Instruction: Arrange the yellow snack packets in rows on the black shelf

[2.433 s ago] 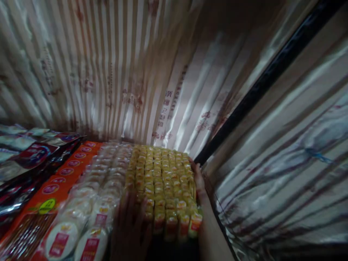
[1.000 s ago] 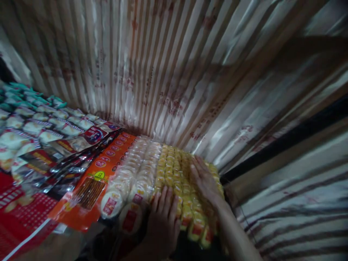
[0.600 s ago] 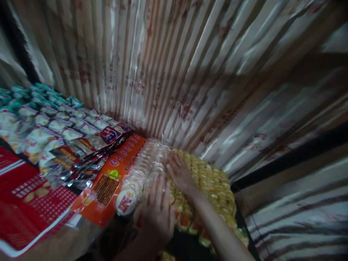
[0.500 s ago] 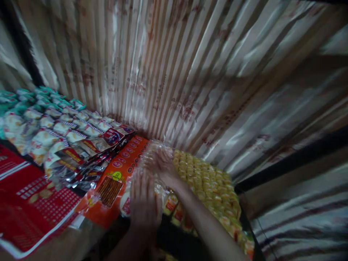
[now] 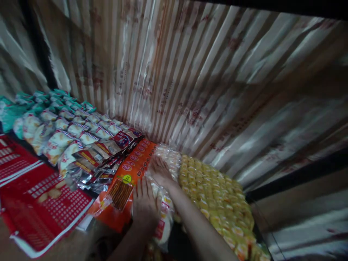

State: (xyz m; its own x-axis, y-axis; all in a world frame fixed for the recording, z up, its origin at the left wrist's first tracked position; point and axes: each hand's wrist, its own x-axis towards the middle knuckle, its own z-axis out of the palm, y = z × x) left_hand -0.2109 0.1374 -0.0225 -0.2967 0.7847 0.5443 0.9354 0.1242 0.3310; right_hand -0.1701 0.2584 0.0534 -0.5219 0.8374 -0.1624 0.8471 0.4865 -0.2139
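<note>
My left hand lies flat, fingers stretched, on the near end of a row of clear-wrapped round white packets with red labels. My right hand rests palm down further along that same row, fingers spread. A block of small yellow packets lies to the right of my right forearm. An orange packet with a picture of brown sticks lies just left of both hands.
Silver-and-red foil packets, white puffy snack bags and green bags fill the left. Red printed packets lie at the near left. A striped shiny cloth hangs behind. A dark bar runs at the right.
Both hands have slid left, off the yellow packets and onto the row of white round packets. The view has swung left, showing more snack bags.
</note>
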